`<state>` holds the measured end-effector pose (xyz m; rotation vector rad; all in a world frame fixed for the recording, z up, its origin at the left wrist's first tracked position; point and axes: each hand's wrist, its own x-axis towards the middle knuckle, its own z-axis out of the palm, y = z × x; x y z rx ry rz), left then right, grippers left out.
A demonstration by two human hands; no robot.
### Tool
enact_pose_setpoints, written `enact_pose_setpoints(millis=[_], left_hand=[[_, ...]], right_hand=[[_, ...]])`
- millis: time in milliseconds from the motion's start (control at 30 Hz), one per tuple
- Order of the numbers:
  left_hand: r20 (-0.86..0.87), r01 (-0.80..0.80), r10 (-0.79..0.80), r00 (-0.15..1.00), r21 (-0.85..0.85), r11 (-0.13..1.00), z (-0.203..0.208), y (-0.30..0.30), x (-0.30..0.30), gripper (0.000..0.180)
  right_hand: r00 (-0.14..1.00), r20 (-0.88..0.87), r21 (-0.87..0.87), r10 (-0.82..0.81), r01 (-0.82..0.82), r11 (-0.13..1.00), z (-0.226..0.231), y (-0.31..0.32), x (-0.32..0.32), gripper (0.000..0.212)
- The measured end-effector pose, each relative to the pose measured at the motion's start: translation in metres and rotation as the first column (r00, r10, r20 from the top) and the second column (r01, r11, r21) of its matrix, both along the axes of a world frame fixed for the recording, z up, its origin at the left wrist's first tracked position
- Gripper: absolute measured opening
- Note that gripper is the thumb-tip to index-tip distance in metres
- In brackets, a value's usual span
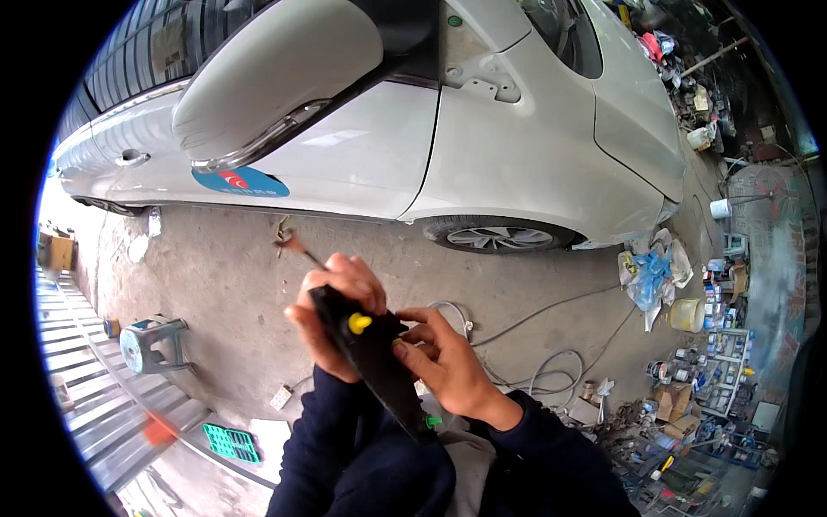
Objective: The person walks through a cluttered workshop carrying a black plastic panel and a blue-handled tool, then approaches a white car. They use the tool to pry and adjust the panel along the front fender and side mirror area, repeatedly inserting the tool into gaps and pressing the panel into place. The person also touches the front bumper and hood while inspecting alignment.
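Note:
My left hand (pixel 340 289) is closed around a long black plastic trim piece (pixel 366 362), held tilted in front of my body. A yellow clip (pixel 358 323) stands out from its upper face, and a green clip (pixel 432 421) from its lower end. Past the left fingers juts a thin dark-shafted tool (pixel 295 245) with an orange-brown end; its grip is hidden in that hand. With thumb and fingers pinched, my right hand (pixel 448 362) is at the trim's right edge, where a bit of a second yellow clip (pixel 397 343) shows at the fingertips.
A silver-white car (pixel 517 146) stands across the far side, its mirror (pixel 280 77) jutting nearest. Grey cables (pixel 551 362) lie on the concrete floor. At left are a stool (pixel 153 345) and a green tool case (pixel 231 442). Cans, boxes and a metal rack (pixel 732 370) crowd the right.

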<state>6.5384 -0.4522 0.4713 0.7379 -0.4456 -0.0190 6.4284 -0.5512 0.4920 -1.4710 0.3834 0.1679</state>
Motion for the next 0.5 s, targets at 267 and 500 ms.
enact_pose_setpoints(millis=[267, 500], left_hand=[[0.178, -0.191, 0.182, 0.967, 0.037, 0.981, 0.018, 0.022, 0.0, 0.061], [-0.09, -0.134, 0.156, 0.984, 0.215, 0.967, 0.003, 0.052, -0.025, 0.04]], right_hand=[[0.964, 0.211, -0.281, 0.161, -0.098, 0.955, 0.017, 0.001, 0.023, 0.04], [0.922, 0.175, -0.483, 0.344, -0.224, 0.847, 0.022, -0.007, 0.011, 0.042]])
